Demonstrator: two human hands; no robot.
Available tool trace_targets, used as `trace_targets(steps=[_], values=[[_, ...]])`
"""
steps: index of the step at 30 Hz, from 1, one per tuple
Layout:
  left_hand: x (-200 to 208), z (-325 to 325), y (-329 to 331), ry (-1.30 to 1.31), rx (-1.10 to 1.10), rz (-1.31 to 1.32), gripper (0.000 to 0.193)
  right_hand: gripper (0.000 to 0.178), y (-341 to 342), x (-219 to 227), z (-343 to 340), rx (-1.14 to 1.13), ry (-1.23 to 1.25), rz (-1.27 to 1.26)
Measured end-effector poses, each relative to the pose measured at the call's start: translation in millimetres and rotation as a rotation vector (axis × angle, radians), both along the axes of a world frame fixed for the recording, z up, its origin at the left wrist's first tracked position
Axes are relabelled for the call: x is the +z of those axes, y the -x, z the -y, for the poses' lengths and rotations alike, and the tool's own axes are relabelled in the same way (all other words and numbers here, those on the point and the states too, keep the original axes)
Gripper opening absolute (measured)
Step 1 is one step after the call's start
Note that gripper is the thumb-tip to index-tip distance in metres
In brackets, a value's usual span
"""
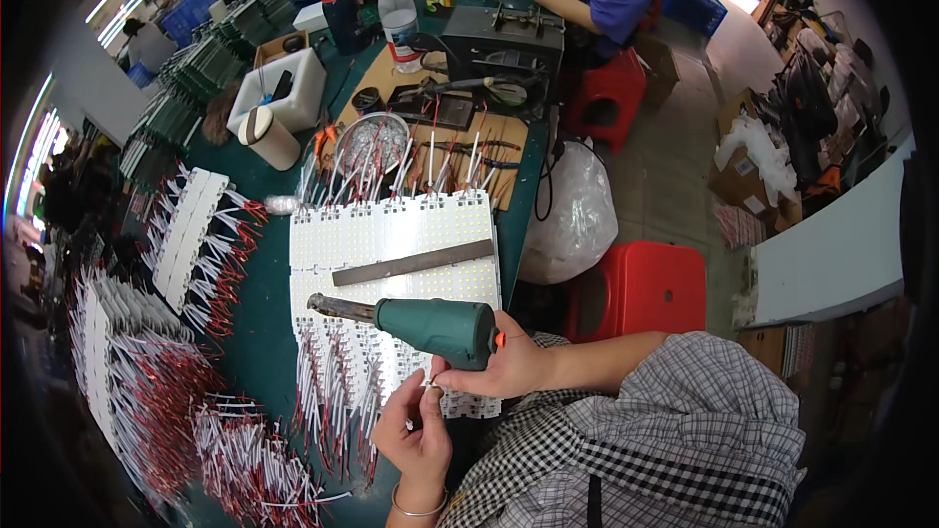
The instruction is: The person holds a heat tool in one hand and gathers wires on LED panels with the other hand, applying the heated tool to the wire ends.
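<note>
Over the front edge of the white LED boards (421, 220), my right hand (516, 362) is closed around a dark green soldering gun (430, 326). Its metal barrel points left above the boards. My left hand (416, 440) pinches a thin wire (428, 384) just below the tool, close to my right fingertips; the far end of the wire is hard to make out. A flat brown bar (413, 263) lies slantwise across the boards. Red and white wire leads (333, 381) hang along the near left side of the boards.
Wired board stacks (122, 332) and loose leads (254, 460) cover the left. Behind the boards are a metal bowl (373, 142), pliers, a bottle (396, 24) and a black machine (504, 44). Red stools (641, 288) stand at right. Other people work across the table.
</note>
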State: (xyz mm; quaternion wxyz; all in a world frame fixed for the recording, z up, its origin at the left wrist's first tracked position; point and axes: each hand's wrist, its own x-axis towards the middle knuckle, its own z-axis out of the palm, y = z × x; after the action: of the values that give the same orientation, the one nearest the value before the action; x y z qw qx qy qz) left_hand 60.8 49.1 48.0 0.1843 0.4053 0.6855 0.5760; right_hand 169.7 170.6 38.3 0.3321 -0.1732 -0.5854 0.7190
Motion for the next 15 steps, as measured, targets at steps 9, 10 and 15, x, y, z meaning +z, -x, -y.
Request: trace_targets(steps=[9, 10, 15], values=[[11, -1, 4, -0.037, -0.032, -0.251, 0.013, 0.018, 1, 3, 5, 0.001, 0.007, -0.047], [11, 2, 3, -0.031, -0.023, -0.25, 0.013, 0.018, 0, 3, 7, -0.012, 0.007, -0.038], [9, 4, 2, -0.022, -0.022, -0.144, 0.012, 0.019, 3, 2, 5, 0.007, 0.052, -0.04]])
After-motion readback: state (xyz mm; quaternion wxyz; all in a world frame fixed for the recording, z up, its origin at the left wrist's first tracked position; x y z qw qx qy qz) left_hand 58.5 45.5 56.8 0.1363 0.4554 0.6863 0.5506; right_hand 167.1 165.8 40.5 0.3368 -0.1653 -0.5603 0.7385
